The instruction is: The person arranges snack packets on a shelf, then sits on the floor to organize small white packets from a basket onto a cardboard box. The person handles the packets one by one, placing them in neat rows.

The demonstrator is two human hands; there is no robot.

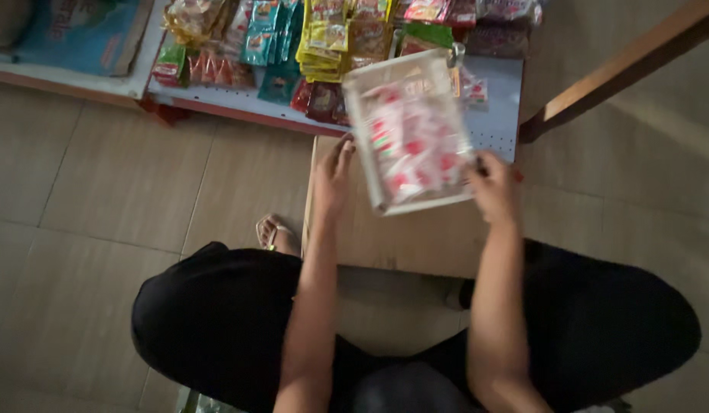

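We are crouching on the tiled floor (102,176) and holding up a clear plastic pack of red-and-white sachets (410,134) between both hands, just above a flat sheet of brown cardboard (415,237) and in front of a low white shelf (496,107). Our left hand (333,174) is resting against the pack's left edge, fingers stretched upward along it; whether they are curling around the edge or only pressing on it, we cannot tell through the motion blur. Our right hand (492,187) is closing on the lower right corner, with the thumb lying over the front face.

We are judging the pack to be light and soft: a thin, glossy wrapper around many small loose sachets, so it is probably sagging in the middle and sliding easily under the fingers. Holding it at two opposite edges, as we are doing, seems the steadier way; pinching a single corner would likely let the load droop and the film slip.

On the shelf behind, rows of hanging snack and sachet strips (324,46) in yellow, green and red are crowding together, close beside the pack's upper edge.
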